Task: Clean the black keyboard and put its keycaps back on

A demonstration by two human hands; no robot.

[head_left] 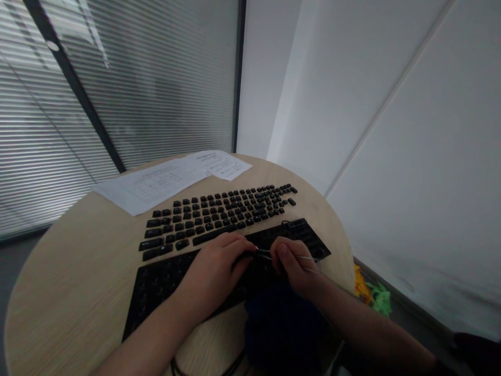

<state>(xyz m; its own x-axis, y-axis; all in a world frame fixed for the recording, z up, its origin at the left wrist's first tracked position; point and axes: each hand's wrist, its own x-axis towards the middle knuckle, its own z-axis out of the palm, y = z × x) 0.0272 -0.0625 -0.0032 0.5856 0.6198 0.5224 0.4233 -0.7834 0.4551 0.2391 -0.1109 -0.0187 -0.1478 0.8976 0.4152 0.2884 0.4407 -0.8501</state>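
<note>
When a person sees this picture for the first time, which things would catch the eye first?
Probably the black keycaps, set out in rows on the round table just beyond the keyboard. Then the left hand and right hand, close together over the keyboard, with thin wires in the right one. White papers lie near the table's far edge.

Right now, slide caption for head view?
Left hand and right hand hold a thin wiry item over a keyboard base, keycaps beyond.
</note>
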